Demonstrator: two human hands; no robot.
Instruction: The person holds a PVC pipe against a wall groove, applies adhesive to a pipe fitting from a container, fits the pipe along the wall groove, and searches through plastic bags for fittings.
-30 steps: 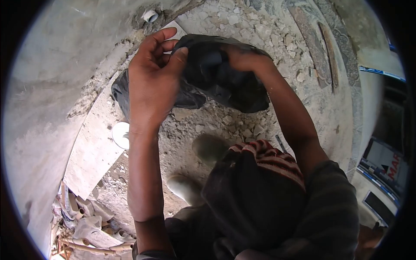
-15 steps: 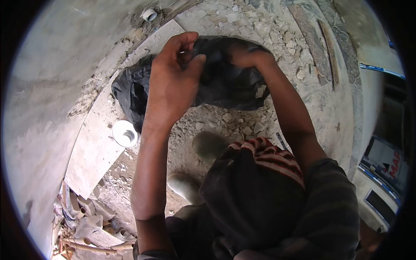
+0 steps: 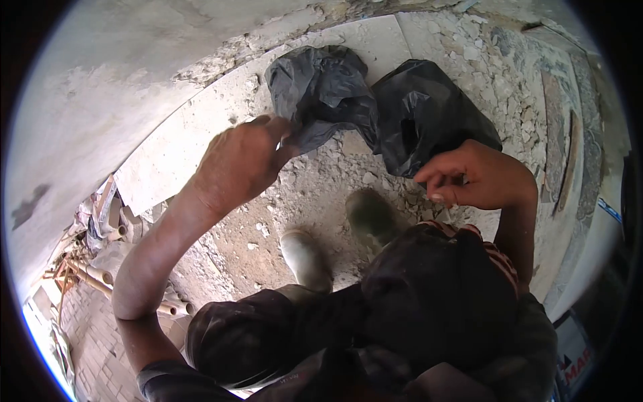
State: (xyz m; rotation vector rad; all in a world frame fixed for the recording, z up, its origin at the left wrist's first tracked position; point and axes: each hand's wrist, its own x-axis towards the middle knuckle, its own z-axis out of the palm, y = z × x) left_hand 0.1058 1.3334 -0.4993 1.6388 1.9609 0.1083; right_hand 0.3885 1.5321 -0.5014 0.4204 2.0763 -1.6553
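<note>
Two puffed-out parts of black plastic lie side by side on the rubble: a black plastic bag [image 3: 325,84] on the left and a second black bag portion [image 3: 435,107] on the right. Whether they are one bag or two I cannot tell. My left hand [image 3: 238,164] pinches the near edge of the left part between thumb and fingers. Close against the near edge of the right part, my right hand [image 3: 485,175] has loosely bent fingers with a gap showing between them, and nothing visible in them.
Behind the bags, a pale board [image 3: 161,157] runs along the wall [image 3: 107,87]. Broken rubble [image 3: 251,231] covers the floor around my boots [image 3: 305,258]. Bamboo poles [image 3: 90,275] and scraps lie at the lower left. A flat strip [image 3: 568,164] lies at the right.
My view has shifted. My right hand has come out from over the black plastic toward me, and my left hand has moved to its near edge. The plastic now shows as two puffed parts.
</note>
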